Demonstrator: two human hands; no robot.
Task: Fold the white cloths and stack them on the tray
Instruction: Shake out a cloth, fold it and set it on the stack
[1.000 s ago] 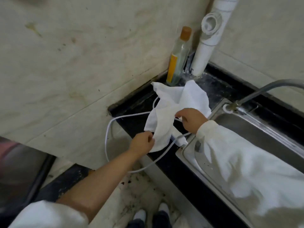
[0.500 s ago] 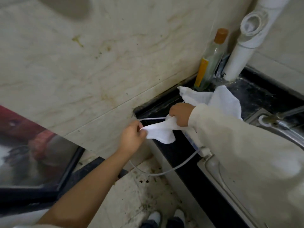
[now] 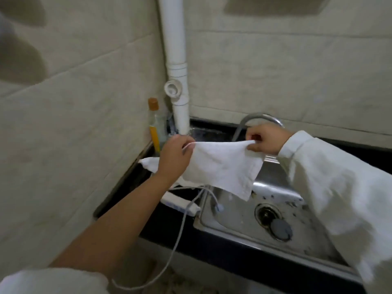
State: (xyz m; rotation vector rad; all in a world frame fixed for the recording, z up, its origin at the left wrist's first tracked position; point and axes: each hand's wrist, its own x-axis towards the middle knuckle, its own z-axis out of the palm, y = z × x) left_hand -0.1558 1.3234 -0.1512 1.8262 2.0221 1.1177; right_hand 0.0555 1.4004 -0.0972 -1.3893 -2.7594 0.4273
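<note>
White woven cloth [image 3: 222, 164], square and creased, held up in the air above the left end of a stainless steel sink basin [image 3: 239, 217]. Head view only. Left hand [image 3: 174, 155] pinches one top corner of the cloth; right hand [image 3: 265, 140] pinches the opposite top corner with thumb and curled fingers, so the top edge runs nearly taut between them and the rest hangs down to a point over the basin. Second white cloth [image 3: 148, 163] lies crumpled on the black countertop [image 3: 131, 179] behind the left wrist. Thin white cable [image 3: 180, 230] droops from the counter edge down in front of the cabinet. White power strip [image 3: 180, 203] rests on the counter just beside the sink rim. Clear bottle with orange cap and yellow label [image 3: 154, 124] stands in the corner, next to a white plastic drainpipe [image 3: 176, 66]. Curved metal tap [image 3: 261, 118] arches behind the right hand. Round drain and grey plug [image 3: 280, 230] sit in the basin floor.
</note>
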